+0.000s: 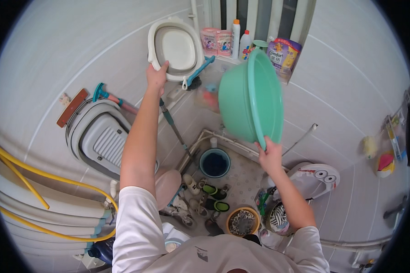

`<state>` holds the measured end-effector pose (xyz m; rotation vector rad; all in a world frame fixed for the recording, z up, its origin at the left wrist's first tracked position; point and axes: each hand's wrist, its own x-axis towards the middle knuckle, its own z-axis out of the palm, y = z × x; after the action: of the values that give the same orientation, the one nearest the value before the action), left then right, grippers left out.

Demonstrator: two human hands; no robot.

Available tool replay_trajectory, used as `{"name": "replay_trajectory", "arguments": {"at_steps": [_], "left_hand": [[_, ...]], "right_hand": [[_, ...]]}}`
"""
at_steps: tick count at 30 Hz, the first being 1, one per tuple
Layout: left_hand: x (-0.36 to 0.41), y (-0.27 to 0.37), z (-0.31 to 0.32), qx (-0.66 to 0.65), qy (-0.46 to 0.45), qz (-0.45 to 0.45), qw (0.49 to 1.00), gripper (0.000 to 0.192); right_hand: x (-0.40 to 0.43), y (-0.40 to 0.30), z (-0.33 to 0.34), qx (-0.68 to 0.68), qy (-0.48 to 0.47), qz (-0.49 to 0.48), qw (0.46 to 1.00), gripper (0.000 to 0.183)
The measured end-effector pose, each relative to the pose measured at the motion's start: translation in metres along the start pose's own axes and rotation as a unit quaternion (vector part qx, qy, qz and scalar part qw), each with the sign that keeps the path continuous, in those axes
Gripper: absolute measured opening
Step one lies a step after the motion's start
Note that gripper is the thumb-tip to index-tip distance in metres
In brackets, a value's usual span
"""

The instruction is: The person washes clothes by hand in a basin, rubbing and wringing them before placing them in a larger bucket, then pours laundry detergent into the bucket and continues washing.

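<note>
My left hand grips the lower left rim of a white collapsible basin, thumb over the edge, close to the wall. A blue handle sits beside that basin's lower right edge. Out to the right, my right hand pinches the lower rim of a large mint-green plastic tub. The tub is tilted on its side in mid-air, its opening turned to the right. Behind it, a blurred clear bag with red and blue contents is partly hidden.
Bottles and a Comfort pouch stand on the window ledge. A grey folding tub leans at left, near a yellow hose. On the floor are a bucket of dark liquid, shoes and an orange-rimmed basin.
</note>
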<state>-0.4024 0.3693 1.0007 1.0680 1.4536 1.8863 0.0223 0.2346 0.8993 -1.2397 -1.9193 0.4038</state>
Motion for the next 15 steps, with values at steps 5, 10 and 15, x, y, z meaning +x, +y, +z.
{"name": "replay_trajectory", "arguments": {"at_steps": [5,10,15], "left_hand": [[0.008,-0.015,0.004,0.008,0.05,-0.022,0.998,0.038],[0.001,-0.019,0.002,-0.011,0.056,-0.065,0.996,0.056],[-0.07,-0.045,-0.003,-0.113,0.109,0.0,0.988,0.068]], "right_hand": [[-0.039,0.017,0.001,-0.027,-0.022,-0.011,0.999,0.024],[-0.063,0.021,0.002,-0.059,-0.037,-0.04,0.997,0.029],[-0.082,0.028,0.011,-0.055,-0.041,-0.105,0.992,0.033]]}}
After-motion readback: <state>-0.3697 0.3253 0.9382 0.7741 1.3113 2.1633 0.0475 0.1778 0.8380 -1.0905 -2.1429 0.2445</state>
